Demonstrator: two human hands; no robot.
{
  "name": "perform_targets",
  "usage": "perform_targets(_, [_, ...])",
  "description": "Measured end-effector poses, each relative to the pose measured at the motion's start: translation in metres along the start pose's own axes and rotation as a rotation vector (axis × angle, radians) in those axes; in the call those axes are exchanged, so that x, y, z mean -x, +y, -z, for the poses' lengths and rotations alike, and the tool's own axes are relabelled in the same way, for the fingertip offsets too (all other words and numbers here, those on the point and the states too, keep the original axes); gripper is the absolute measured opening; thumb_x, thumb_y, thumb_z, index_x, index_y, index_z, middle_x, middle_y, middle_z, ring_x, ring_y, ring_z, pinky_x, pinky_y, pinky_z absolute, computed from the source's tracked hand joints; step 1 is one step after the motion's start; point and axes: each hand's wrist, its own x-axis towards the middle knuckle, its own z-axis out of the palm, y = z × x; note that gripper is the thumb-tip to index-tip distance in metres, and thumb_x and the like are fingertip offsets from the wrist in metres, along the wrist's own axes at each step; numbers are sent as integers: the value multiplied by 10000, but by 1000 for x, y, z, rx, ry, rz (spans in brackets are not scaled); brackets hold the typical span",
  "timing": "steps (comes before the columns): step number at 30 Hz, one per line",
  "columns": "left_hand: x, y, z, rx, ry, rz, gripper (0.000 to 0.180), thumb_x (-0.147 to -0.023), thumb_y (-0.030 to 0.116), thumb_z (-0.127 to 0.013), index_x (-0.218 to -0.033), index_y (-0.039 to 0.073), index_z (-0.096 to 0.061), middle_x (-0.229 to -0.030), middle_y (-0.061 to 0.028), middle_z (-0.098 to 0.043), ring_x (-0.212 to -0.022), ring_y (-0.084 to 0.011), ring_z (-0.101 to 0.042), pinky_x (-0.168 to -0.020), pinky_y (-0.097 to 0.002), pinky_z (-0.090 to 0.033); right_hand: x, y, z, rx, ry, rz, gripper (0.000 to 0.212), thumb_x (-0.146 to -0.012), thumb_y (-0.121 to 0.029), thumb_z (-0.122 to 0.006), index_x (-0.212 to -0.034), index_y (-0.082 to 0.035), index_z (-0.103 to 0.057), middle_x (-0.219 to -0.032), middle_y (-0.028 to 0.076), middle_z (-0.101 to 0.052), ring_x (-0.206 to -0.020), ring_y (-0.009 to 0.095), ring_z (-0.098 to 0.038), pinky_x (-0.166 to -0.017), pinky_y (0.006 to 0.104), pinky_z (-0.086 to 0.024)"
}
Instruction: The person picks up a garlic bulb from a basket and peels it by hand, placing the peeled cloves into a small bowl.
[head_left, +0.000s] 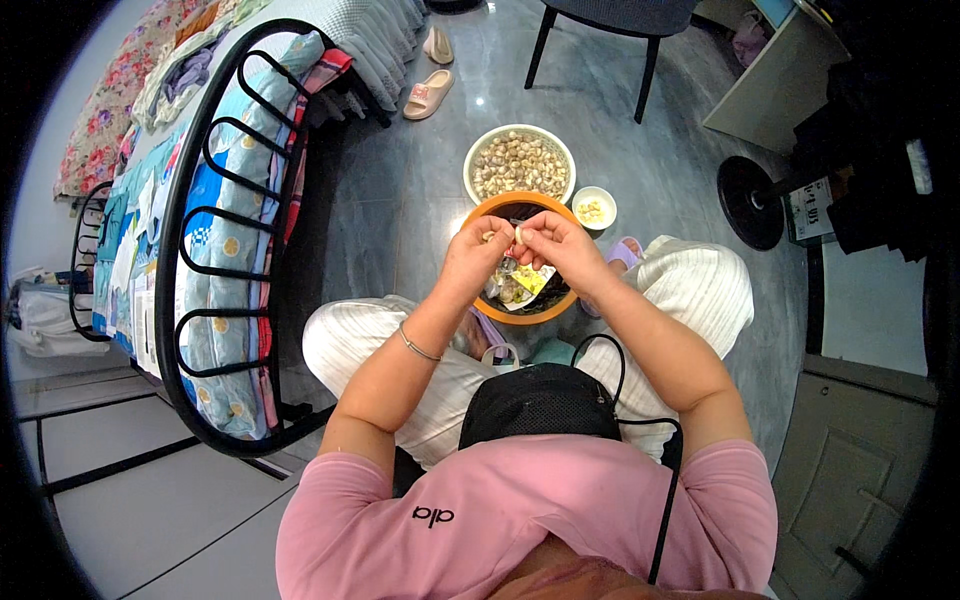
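Over an orange-rimmed bin (478,213), my two hands meet with fingertips pinched. A small pale clove, which looks like garlic (518,236), shows at the fingertips of my right hand (560,252). My left hand (478,258) is closed beside it, its fingers bent and partly hiding what they grip. Scraps and a yellow-and-white wrapper (532,280) lie inside the bin. Just beyond stands a white basin (469,160) full of unpeeled cloves (520,163). To its right, a small white bowl (611,222) contains a few pale yellow cloves (591,212).
My knees in white trousers (700,290) flank the bin. A bed with a black metal frame (180,260) stands at left. Slippers (428,95) lie on the grey floor (400,190), near a dark chair (625,15). A round black stand base (752,203) is at right.
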Motion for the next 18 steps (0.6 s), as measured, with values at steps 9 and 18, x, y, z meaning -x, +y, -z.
perform_targets(9, [2, 3, -1, 127, -127, 14, 150, -890, 152, -538, -1009, 71, -579, -682, 55, -500, -483, -12, -370, -416, -149, -274, 0, 4, 9, -392, -132, -95, 175, -914, -158, -503, -1050, -53, -468, -847, 45, -585, -727, 89, -551, -658, 202, -455])
perform_targets(18, [0, -2, 6, 307, -174, 79, 116, -881, 151, -560, -960, 66, -574, -677, 31, -520, -477, -25, -371, -410, -156, -270, 2, -2, 6, -472, -165, -171, 133, -917, -165, -506, -997, -60, -494, -892, 40, -580, -777, 81, -554, -666, 196, -451])
